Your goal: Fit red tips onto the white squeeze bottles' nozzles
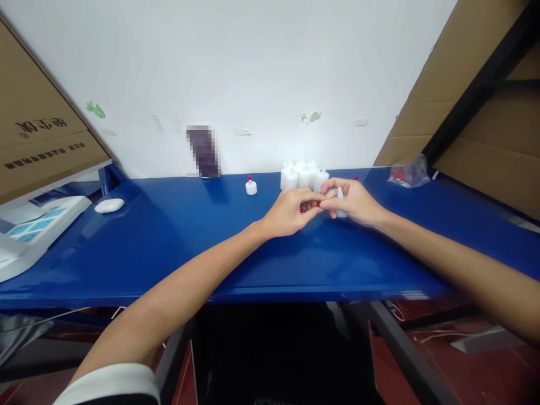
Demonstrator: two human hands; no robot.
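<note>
My left hand (289, 212) is closed over small red caps (302, 208), most of them hidden by its fingers. In the curl of my right hand (354, 201) sits a white squeeze bottle (341, 209), its pointed nozzle upward. The fingertips of both hands meet at a bit of red, which looks like another cap. Just beyond the hands, several white squeeze bottles (302, 175) stand grouped at the back of the blue table (169, 242). Farther left, one white bottle (251, 187) with a red cap on its nozzle stands alone.
A clear plastic bag (409, 173) with red pieces inside lies at the back right. On the left are a white rounded case (109, 206) and a white device (46, 230) with blue panels. A white wall (261, 73) rises behind the table, with cardboard (37, 107) at the left.
</note>
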